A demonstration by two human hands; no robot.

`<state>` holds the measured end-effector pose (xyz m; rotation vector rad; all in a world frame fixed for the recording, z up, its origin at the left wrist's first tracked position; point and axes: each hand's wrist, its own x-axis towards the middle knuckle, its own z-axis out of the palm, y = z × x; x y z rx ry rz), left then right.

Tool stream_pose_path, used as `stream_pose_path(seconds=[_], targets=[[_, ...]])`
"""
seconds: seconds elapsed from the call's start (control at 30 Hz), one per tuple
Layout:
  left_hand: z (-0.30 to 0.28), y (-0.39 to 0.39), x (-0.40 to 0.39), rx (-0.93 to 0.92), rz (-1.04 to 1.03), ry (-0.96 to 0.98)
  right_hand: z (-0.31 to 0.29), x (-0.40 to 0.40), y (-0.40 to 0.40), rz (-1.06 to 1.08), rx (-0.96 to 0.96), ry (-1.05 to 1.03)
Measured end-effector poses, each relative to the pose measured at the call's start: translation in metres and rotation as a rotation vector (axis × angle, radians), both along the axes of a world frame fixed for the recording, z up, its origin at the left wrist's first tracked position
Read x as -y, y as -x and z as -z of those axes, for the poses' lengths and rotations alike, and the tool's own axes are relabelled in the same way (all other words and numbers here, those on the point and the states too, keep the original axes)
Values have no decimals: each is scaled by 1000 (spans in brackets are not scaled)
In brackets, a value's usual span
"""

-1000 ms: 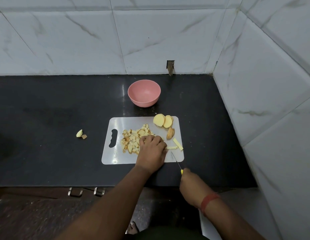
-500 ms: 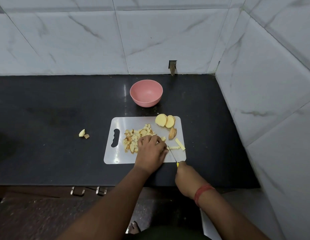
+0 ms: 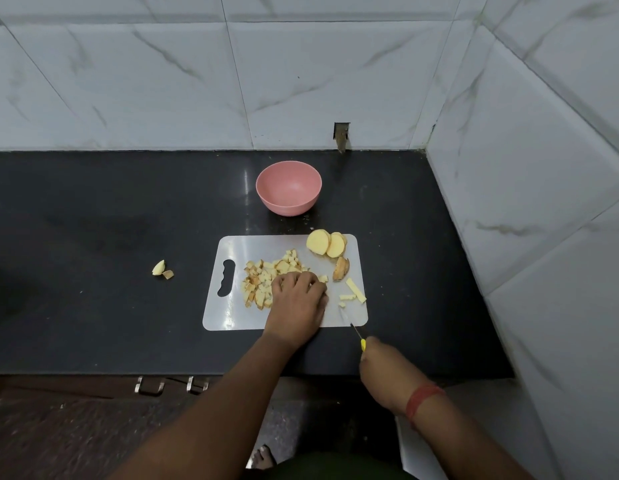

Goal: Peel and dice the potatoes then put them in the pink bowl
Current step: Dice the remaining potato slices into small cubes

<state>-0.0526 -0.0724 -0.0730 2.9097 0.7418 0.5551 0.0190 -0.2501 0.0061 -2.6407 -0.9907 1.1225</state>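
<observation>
Diced potato (image 3: 263,282): pale yellow cubes, some browned, heaped mid cutting board (image 3: 232,317). Left hand (image 3: 297,303) curled knuckles-up on heap's right edge; contents hidden. Right hand (image 3: 384,372) gripping yellow-handled knife (image 3: 351,325), tip near cut strips (image 3: 353,292). Round slices (image 3: 325,242) at far corner. Pink bowl (image 3: 288,192) beyond board, holding nothing.

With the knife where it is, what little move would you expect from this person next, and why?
Probably bring the knife down across the potato sticks. The right hand holds it with the blade aimed at those uncut sticks near the board's right edge, while the left hand rests by the diced pile. The pink bowl is empty, so dicing seems unfinished.
</observation>
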Motion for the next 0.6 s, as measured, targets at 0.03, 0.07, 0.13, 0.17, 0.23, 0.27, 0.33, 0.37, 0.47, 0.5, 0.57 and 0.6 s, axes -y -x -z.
stream_pose_path(seconds=[0.03,0.07,0.13,0.17,0.23,0.27,0.33,0.37,0.47,0.5,0.57,0.6], targets=[[2,1,-1,13,11,-8,-3,1,-4,36,3,-44],[3,1,-1,20,19,-14,-7,1,-7,79,5,-87],[4,1,-3,12,26,-27,-13,-1,-14,138,10,-157],[2,0,-3,4,30,-31,-15,-1,-16,154,7,-180],[-2,-3,-3,6,51,-39,-20,-1,-18,153,-6,-214],[-5,-5,-1,11,77,-49,-21,-1,-19,156,-16,-232],[-11,-11,5,4,143,-80,-22,0,-19,203,-41,-290],[-12,-14,8,-5,173,-95,-22,-1,-19,239,-51,-321],[-15,-23,17,-36,254,-110,-22,-3,-22,321,-50,-383],[-15,-25,19,-49,279,-112,-22,-3,-23,330,-42,-393],[-16,-28,23,-72,314,-123,-22,-4,-24,331,-33,-405],[-16,-29,23,-84,316,-124,-22,-4,-24,331,-35,-410]])
